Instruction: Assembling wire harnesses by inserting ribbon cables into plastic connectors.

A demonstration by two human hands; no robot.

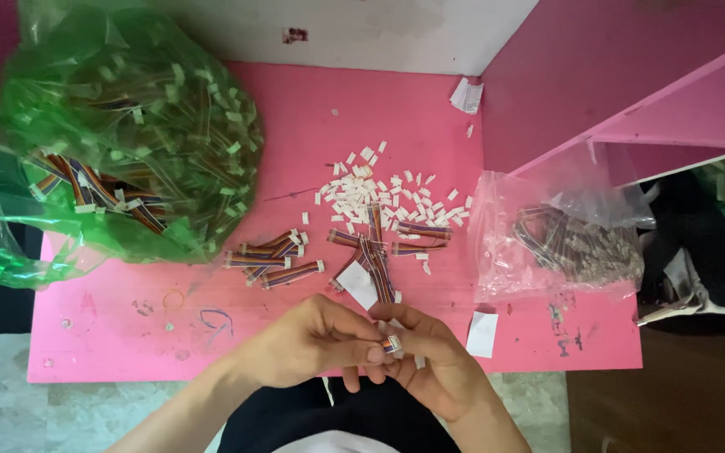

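Rainbow-striped ribbon cable (391,343) sits pinched between left hand (316,340) and right hand (434,361) fingertips' grip.

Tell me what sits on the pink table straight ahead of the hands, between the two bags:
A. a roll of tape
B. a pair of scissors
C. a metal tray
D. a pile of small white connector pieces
D: a pile of small white connector pieces lies scattered on the pink table, between the green bag and the clear bag.

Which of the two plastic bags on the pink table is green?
The large green plastic bag at the table's left, stuffed with striped ribbon cables. The other, a clear plastic bag at the right, is smaller and colourless.
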